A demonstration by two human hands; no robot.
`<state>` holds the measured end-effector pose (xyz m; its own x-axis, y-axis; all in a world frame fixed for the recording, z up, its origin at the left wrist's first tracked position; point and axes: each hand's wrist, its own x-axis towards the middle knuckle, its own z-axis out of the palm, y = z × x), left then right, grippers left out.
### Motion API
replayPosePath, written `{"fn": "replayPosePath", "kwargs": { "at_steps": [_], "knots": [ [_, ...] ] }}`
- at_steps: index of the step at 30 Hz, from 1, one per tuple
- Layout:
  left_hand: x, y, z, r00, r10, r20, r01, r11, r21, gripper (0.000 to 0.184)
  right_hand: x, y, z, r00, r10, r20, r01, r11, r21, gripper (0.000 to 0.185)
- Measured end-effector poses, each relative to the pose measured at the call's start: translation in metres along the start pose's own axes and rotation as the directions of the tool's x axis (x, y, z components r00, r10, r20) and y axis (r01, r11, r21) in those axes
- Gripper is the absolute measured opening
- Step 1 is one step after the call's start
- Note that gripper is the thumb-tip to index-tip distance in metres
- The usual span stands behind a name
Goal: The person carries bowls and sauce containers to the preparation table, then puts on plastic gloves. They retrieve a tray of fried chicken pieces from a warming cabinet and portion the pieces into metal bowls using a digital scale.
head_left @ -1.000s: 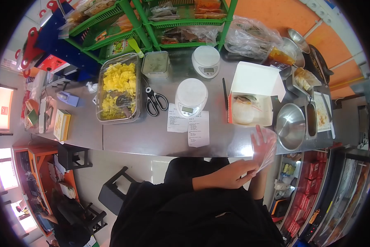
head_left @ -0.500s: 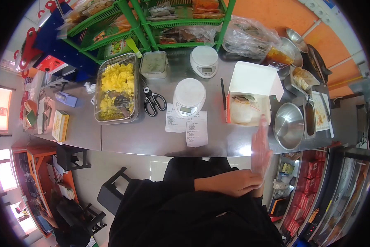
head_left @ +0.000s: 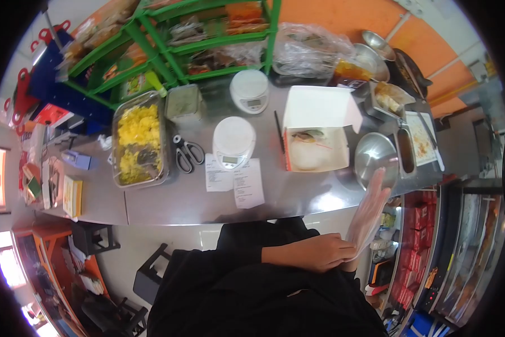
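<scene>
1. The left hand (head_left: pixel 322 253) is clamped on the clear glove (head_left: pixel 358 231), near its cuff.
2. The glove surrounds the right hand (head_left: pixel 371 205) (fingers stretched out straight).
3. Beyond, the steel bowl (head_left: pixel 375 153) sits right on the desk (head_left: pixel 168 205).

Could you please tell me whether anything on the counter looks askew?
Slightly: two printed slips lie unevenly, apparently tucked under the front scale, and brown bits mark the white board at right. I see no spill on the counter.

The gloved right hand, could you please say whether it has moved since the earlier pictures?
Yes, the gloved right hand has moved rightward: previously left of the steel bowl, it now overlaps it in view.
</scene>
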<state>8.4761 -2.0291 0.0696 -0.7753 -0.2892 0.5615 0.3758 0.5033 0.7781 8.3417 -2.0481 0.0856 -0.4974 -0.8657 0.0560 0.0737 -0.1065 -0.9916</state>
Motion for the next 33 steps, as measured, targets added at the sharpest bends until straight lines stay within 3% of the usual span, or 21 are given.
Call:
{"fn": "replayPosePath", "kwargs": {
  "at_steps": [2,3,6,8,9,10,11,12,13,16,19,22,25,28,31,33],
  "knots": [
    [0.008,0.002,0.000,0.995,-0.036,0.091,0.034,0.999,0.026,0.016,0.013,0.030,-0.037,0.989,-0.119,-0.089,0.118,0.993,-0.007,0.062],
    [0.011,0.002,0.000,0.989,-0.053,0.139,0.047,0.998,0.041,0.018,0.018,0.031,-0.050,0.976,-0.157,-0.148,0.141,0.984,-0.111,0.064],
    [0.018,0.001,0.009,0.944,-0.231,0.235,0.306,0.881,-0.360,0.025,0.033,0.008,-0.076,0.912,-0.244,-0.330,0.022,0.831,-0.556,0.075],
    [0.025,-0.009,0.013,0.881,-0.438,0.177,0.471,0.840,-0.268,0.031,0.058,0.019,-0.118,0.881,-0.346,-0.322,-0.134,0.470,-0.872,0.078],
    [0.027,-0.017,0.017,0.831,-0.540,0.135,0.557,0.799,-0.227,0.034,0.069,0.027,-0.139,0.874,-0.379,-0.303,-0.222,0.243,-0.944,0.081],
    [0.032,-0.041,0.028,0.815,-0.565,-0.130,0.528,0.816,-0.235,0.040,0.081,0.034,-0.154,0.902,-0.265,-0.342,-0.269,0.277,-0.922,0.076],
    [0.038,-0.074,0.043,0.734,-0.555,-0.391,0.501,0.832,-0.239,0.046,0.092,0.040,-0.165,0.919,-0.140,-0.368,-0.313,0.304,-0.899,0.071],
    [0.047,-0.110,0.056,0.604,-0.598,-0.527,0.519,0.797,-0.311,0.048,0.100,0.043,-0.172,0.926,-0.012,-0.378,-0.354,0.324,-0.877,0.066],
    [0.059,-0.140,0.064,0.443,-0.627,-0.641,0.521,0.762,-0.385,0.050,0.104,0.040,-0.168,0.915,-0.048,-0.400,-0.371,0.288,-0.883,0.060],
    [0.090,-0.175,0.062,0.137,-0.627,-0.767,0.494,0.715,-0.496,0.049,0.108,0.048,-0.160,0.911,-0.096,-0.400,-0.376,0.197,-0.905,0.047],
    [0.095,-0.183,0.062,0.229,-0.668,-0.708,0.319,0.739,-0.594,0.041,0.109,0.075,-0.182,0.942,-0.062,-0.329,-0.316,0.163,-0.935,0.045],
    [0.089,-0.178,0.069,0.223,-0.617,-0.755,0.374,0.769,-0.518,0.036,0.100,0.070,-0.184,0.952,-0.075,-0.295,-0.279,0.179,-0.944,0.044],
    [0.076,-0.166,0.075,0.235,-0.611,-0.756,0.419,0.766,-0.488,0.036,0.087,0.064,-0.192,0.978,0.017,-0.208,-0.208,0.177,-0.962,0.033],
    [0.066,-0.157,0.073,0.276,-0.569,-0.774,0.487,0.778,-0.397,0.034,0.072,0.053,-0.192,0.882,0.374,-0.288,-0.454,0.503,-0.735,0.031],
    [0.060,-0.151,0.070,0.317,-0.617,-0.720,0.551,0.738,-0.390,0.031,0.059,0.060,-0.203,0.895,0.343,-0.284,-0.410,0.384,-0.828,0.030],
    [0.057,-0.148,0.067,0.335,-0.639,-0.693,0.579,0.720,-0.383,0.030,0.052,0.075,-0.212,0.942,0.194,-0.274,-0.330,0.384,-0.862,0.031]
  ]
}}
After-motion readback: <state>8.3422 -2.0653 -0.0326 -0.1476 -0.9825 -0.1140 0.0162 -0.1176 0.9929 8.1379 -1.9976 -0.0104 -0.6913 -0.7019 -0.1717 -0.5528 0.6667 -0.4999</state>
